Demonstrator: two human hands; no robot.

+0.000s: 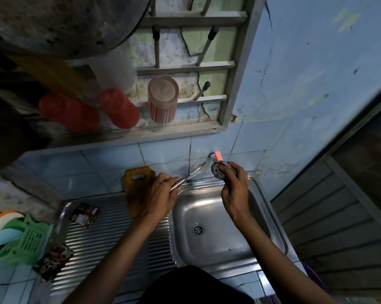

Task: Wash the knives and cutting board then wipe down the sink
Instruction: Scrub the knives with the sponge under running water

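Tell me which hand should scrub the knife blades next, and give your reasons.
Right, probably. The right hand already grips the cloth beside the tap, near the blade tips. The left hand is wrapped round the knives at their handles, so it is better placed to hold them steady over the sink.

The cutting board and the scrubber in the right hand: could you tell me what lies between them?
In the head view, the left hand and the knives it grips lie between the cutting board and the scrubber, over the sink rim.
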